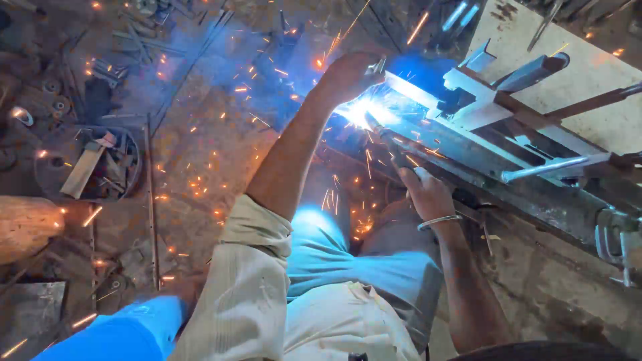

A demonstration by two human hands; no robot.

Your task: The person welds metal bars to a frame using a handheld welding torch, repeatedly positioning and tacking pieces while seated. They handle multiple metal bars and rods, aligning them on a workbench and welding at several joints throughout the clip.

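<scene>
My left hand (351, 75) reaches out from a rolled pale sleeve, fingers closed on a small metal piece (378, 65) at the near end of a long steel frame (468, 157). Just below that hand a bright welding arc (356, 113) burns on the frame and throws sparks across the floor. My right hand (428, 192), a metal bangle on its wrist, grips a dark welding rod holder (394, 148) that points up at the arc. A steel tube (545, 167) lies along the frame to the right.
A round pan of wood and metal scraps (87, 164) sits on the floor at left, with a log (27, 227) below it. A thin rod (150, 200) lies on the floor. Scrap metal (127, 40) clutters the top left. A pale board (575, 73) backs the frame.
</scene>
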